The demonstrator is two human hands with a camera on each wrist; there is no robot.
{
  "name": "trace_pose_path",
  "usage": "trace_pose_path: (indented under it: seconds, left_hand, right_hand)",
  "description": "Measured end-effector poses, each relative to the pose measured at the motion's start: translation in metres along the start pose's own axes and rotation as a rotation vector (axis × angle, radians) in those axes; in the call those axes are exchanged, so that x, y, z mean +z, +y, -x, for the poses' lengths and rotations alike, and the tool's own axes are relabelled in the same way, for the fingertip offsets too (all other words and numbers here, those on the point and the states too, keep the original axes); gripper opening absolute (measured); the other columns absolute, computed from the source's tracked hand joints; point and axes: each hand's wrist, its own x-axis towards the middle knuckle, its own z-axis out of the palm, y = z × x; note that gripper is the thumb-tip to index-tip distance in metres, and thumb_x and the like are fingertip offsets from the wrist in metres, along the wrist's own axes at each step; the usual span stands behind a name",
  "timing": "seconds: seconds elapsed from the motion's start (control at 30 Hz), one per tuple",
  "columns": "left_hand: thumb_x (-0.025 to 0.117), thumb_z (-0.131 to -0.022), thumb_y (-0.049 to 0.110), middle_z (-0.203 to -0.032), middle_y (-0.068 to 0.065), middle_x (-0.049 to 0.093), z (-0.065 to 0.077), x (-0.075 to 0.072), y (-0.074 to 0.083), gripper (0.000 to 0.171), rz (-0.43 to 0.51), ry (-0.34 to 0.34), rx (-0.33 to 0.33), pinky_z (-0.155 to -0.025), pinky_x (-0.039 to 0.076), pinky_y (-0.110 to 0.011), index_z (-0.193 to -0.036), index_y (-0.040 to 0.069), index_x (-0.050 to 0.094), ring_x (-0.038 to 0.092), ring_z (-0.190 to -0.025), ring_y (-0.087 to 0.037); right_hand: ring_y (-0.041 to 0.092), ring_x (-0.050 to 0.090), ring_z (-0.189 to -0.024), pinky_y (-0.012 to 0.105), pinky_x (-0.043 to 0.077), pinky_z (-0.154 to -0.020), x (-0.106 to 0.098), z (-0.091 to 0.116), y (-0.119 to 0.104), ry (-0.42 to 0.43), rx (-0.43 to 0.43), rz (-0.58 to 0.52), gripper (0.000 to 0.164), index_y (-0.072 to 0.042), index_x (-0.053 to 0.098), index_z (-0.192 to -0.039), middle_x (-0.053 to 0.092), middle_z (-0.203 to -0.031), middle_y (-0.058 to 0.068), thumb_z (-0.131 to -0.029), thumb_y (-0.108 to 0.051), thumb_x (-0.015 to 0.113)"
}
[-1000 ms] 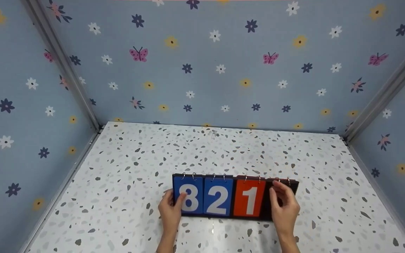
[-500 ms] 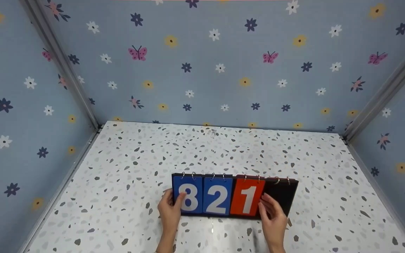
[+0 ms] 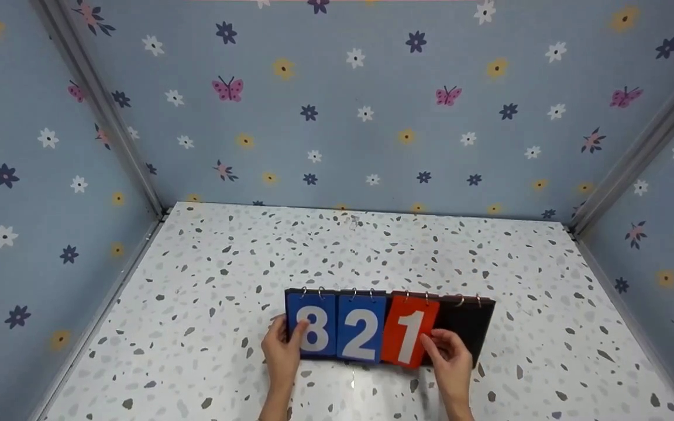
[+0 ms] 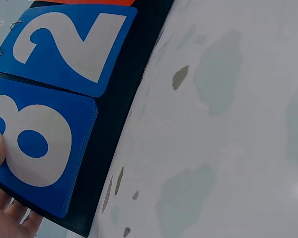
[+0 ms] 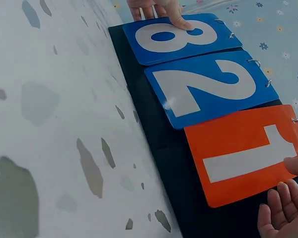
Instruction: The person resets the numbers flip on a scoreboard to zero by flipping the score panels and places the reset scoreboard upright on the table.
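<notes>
A black flip scoreboard (image 3: 468, 327) stands near the front of the table, its number cards hung on metal rings along the top. My left hand (image 3: 281, 351) grips its left end, thumb over the blue 8 card (image 4: 44, 144) and fingers behind the board. Beside that hangs a blue 2 card (image 3: 361, 333). With thumb and fingers my right hand (image 3: 453, 359) pinches the right edge of the red 1 card (image 5: 243, 158). That card tilts, its lower end swung left and reaching past the board's bottom edge. The rightmost slot shows plain black.
The speckled white table (image 3: 226, 327) spreads around the scoreboard. A blue flowered panel (image 3: 343, 117) rises behind it, with similar panels at left and right joined by grey metal posts (image 3: 109, 117).
My right hand has moved left and slightly down from the plain black slot to the red 1 card. The card's lower end has swung left and out. My left hand keeps its grip.
</notes>
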Motion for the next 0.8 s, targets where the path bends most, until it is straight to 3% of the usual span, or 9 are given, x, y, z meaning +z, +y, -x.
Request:
trace_pose_path:
  seconds: [0.13,0.27,0.43,0.5,0.6,0.7,0.8]
  left_hand:
    - [0.070,-0.076,0.003,-0.083,-0.016,0.064,0.001,0.000,-0.001,0.022,-0.004,0.004,-0.003,-0.065,0.049,-0.027,-0.093,-0.008,0.061,0.061,-0.075,-0.026]
    - [0.070,-0.076,0.003,-0.083,-0.016,0.064,0.001,0.000,-0.001,0.021,-0.004,0.003,-0.001,-0.065,0.049,-0.027,-0.093,-0.008,0.061,0.061,-0.074,-0.026]
    - [0.070,-0.076,0.003,-0.082,-0.017,0.064,0.000,0.000,0.001,0.021,-0.019,0.008,0.000,-0.066,0.050,-0.029,-0.091,-0.008,0.061,0.062,-0.075,-0.026]
    - [0.070,-0.076,0.002,-0.083,-0.017,0.064,0.000,0.000,0.002,0.021,-0.038,0.010,-0.005,-0.068,0.050,-0.032,-0.092,-0.009,0.060,0.062,-0.077,-0.027]
    - [0.070,-0.077,0.002,-0.085,-0.018,0.064,0.000,0.001,0.003,0.021,-0.048,0.013,-0.024,-0.071,0.050,-0.037,-0.093,-0.009,0.060,0.062,-0.080,-0.029]
    - [0.069,-0.077,0.001,-0.086,-0.019,0.064,0.000,0.002,-0.002,0.022,-0.043,0.011,-0.038,-0.073,0.049,-0.039,-0.093,-0.009,0.060,0.062,-0.082,-0.029]
    - [0.070,-0.077,0.004,-0.087,-0.017,0.064,-0.001,0.004,-0.018,0.022,-0.030,0.009,-0.034,-0.073,0.049,-0.038,-0.094,-0.007,0.061,0.062,-0.083,-0.028]
  right_hand:
    - [0.007,0.056,-0.066,0.017,0.047,-0.060,-0.004,0.000,-0.004,-0.033,0.052,0.024,0.014,0.009,0.059,-0.084,0.060,-0.076,0.007,-0.076,0.004,0.069]
    - [0.011,0.058,-0.062,0.020,0.048,-0.054,-0.010,-0.001,0.003,-0.075,0.039,-0.014,0.016,0.008,0.057,-0.086,0.062,-0.073,0.009,-0.077,0.001,0.069]
    - [0.020,0.060,-0.063,0.025,0.048,-0.050,-0.026,-0.014,0.056,-0.130,-0.032,-0.078,0.024,-0.003,0.059,-0.099,0.064,-0.079,0.012,-0.079,-0.011,0.070]
    - [0.022,0.060,-0.064,0.027,0.049,-0.052,-0.033,-0.020,0.076,-0.143,-0.028,-0.072,0.025,-0.008,0.062,-0.101,0.064,-0.083,0.012,-0.079,-0.016,0.070]
    - [0.026,0.059,-0.066,0.032,0.050,-0.052,-0.042,-0.027,0.086,-0.170,0.009,-0.053,0.023,-0.012,0.066,-0.101,0.065,-0.089,0.011,-0.081,-0.022,0.068]
    - [0.028,0.062,-0.075,0.034,0.052,-0.058,-0.051,-0.029,0.081,-0.246,-0.011,-0.115,0.022,-0.009,0.065,-0.107,0.064,-0.100,0.012,-0.088,-0.020,0.059]
    - [0.027,0.063,-0.084,0.035,0.052,-0.064,-0.053,-0.021,0.029,-0.305,-0.047,-0.154,0.024,0.000,0.062,-0.110,0.062,-0.106,0.014,-0.093,-0.011,0.050]
